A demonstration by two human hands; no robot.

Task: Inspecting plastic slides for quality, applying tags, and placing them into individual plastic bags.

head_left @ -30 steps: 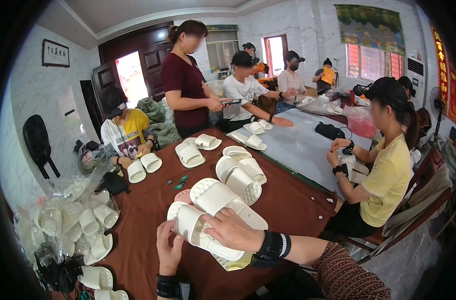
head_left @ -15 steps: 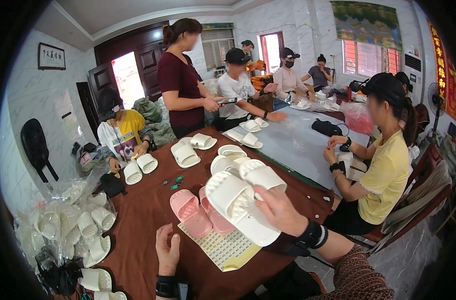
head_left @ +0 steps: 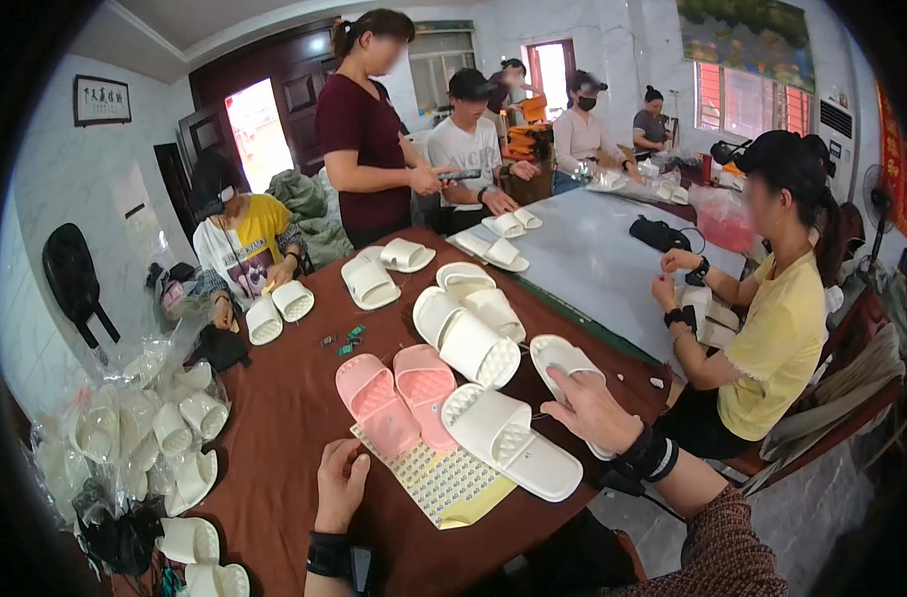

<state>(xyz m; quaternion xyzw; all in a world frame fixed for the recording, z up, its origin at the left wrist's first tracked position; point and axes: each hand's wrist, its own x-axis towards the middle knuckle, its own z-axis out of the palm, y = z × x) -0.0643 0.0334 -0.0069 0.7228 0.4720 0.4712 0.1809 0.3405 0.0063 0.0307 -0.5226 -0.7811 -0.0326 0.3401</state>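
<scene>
At the near edge of the brown surface (head_left: pixel 274 418), the right hand (head_left: pixel 588 408) rests flat, fingers spread, on a white slipper (head_left: pixel 563 360) at the near right; its grip is loose, pressing rather than clasping. A second white slipper (head_left: pixel 508 438) lies just beside it to the left, sole up, partly over a yellow-backed sheet of small stickers (head_left: pixel 439 483). The left hand (head_left: pixel 341 486) lies open on the surface by the sheet's left corner, holding nothing. A pair of pink slippers (head_left: pixel 399 393) sits side by side just beyond the sheet, touching the sole-up white one. Further along the middle of the surface stand more white slippers (head_left: pixel 468 328), in pairs and stacked. At the far left edge, bagged white slippers (head_left: pixel 155 438) pile up. Other people work along both sides. Judgement: the white pair looks freshly set down, the pink pair beside the sheet not yet handled; bagging appears left for all the loose pairs.
</scene>
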